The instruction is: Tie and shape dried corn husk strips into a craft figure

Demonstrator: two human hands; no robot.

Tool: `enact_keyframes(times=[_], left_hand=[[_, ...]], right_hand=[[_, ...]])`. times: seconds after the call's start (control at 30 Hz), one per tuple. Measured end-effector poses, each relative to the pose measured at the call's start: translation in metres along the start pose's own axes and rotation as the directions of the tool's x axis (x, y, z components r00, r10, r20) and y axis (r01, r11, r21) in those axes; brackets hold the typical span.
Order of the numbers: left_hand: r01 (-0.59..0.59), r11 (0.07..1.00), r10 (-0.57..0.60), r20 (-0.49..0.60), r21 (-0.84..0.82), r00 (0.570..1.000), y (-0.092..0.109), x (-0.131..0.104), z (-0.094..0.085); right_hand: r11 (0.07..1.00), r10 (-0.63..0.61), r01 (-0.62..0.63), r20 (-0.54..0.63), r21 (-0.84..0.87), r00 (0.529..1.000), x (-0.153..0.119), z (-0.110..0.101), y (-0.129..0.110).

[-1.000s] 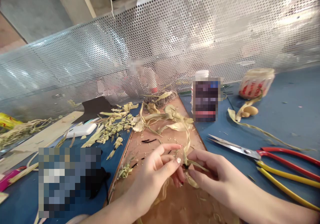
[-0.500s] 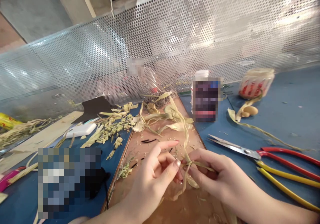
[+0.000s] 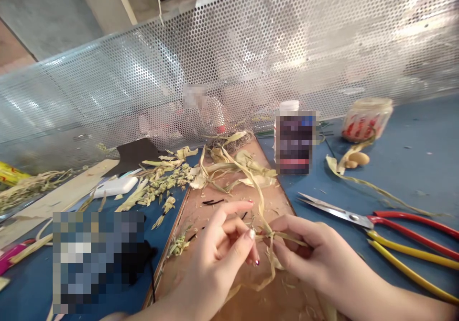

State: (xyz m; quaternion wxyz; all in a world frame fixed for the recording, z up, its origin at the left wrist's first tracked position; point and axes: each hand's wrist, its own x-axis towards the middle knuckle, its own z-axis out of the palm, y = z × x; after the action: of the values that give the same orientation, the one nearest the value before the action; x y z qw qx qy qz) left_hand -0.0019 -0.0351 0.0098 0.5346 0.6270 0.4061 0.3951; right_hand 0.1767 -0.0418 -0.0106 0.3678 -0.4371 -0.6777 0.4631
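Several pale, dried leaf strips [image 3: 261, 201] cross at a small knot above the wooden board. My right hand [image 3: 304, 247] pinches this knot between thumb and fingers, with a strip running back under the palm. Just left of it, my left hand [image 3: 229, 244] has its thumb pressed to the curled fingers on a short strip end, while its index finger stretches forward. One loose strip [image 3: 263, 282] hangs from the knot and bends down to the left across the board [image 3: 222, 220]. The left fingertips partly hide the strip they hold.
Red-handled scissors [image 3: 353, 215] and yellow-handled pliers [image 3: 398, 254] lie at right. Behind stand a white-capped bottle [image 3: 289, 105] and a glass jar [image 3: 369, 120]. Knotted leaf pieces [image 3: 168, 187] and a white device [image 3: 116, 186] lie at left. A perforated metal screen [image 3: 229, 62] closes the back.
My left hand has shifted slightly left, away from the knot. The upper strip has swung left, and the loose strip below now bows to the right. My right hand stays nearly still.
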Motion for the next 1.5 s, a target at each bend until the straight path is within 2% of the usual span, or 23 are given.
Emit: enact_keyframes(times=[0.13,0.27,0.4,0.6,0.73,0.9,1.1,1.27,1.5], left_hand=[[0.097,0.995,-0.098,0.019,0.024,0.995,0.003,0.004,-0.001],[0.127,0.984,-0.131,0.024,0.121,0.991,0.005,0.007,0.001],[0.128,0.982,-0.13,0.003,0.137,0.992,0.005,0.006,0.004],[0.121,0.986,-0.114,-0.062,0.112,0.991,0.005,0.005,0.006],[0.125,0.986,-0.117,-0.079,0.114,0.99,0.005,0.003,0.006],[0.145,0.983,-0.132,-0.112,0.114,0.985,0.002,0.001,0.005],[0.139,0.977,-0.124,-0.103,0.163,0.987,0.003,-0.001,0.004],[0.137,0.977,-0.12,-0.108,0.163,0.987,-0.001,-0.001,0.004],[0.124,0.971,-0.098,-0.133,0.206,0.986,-0.005,-0.001,0.005]], right_hand=[[0.986,-0.093,0.092,0.003,-0.137,0.996,0.001,0.001,0.0],[0.981,-0.089,0.096,0.049,-0.168,0.995,0.002,0.004,0.0],[0.971,-0.111,0.12,0.058,-0.208,0.992,0.0,0.008,0.005],[0.963,-0.082,0.089,0.038,-0.256,0.996,0.001,0.01,0.012],[0.969,-0.064,0.067,0.023,-0.239,0.998,0.001,0.009,0.008],[0.982,-0.073,0.093,0.127,-0.163,0.989,-0.004,0.002,-0.004],[0.977,-0.076,0.093,0.095,-0.19,0.993,-0.005,-0.001,-0.003],[0.964,-0.104,0.127,0.105,-0.232,0.989,-0.004,0.001,0.003],[0.956,-0.079,0.109,0.119,-0.272,0.99,-0.007,0.001,0.001]])
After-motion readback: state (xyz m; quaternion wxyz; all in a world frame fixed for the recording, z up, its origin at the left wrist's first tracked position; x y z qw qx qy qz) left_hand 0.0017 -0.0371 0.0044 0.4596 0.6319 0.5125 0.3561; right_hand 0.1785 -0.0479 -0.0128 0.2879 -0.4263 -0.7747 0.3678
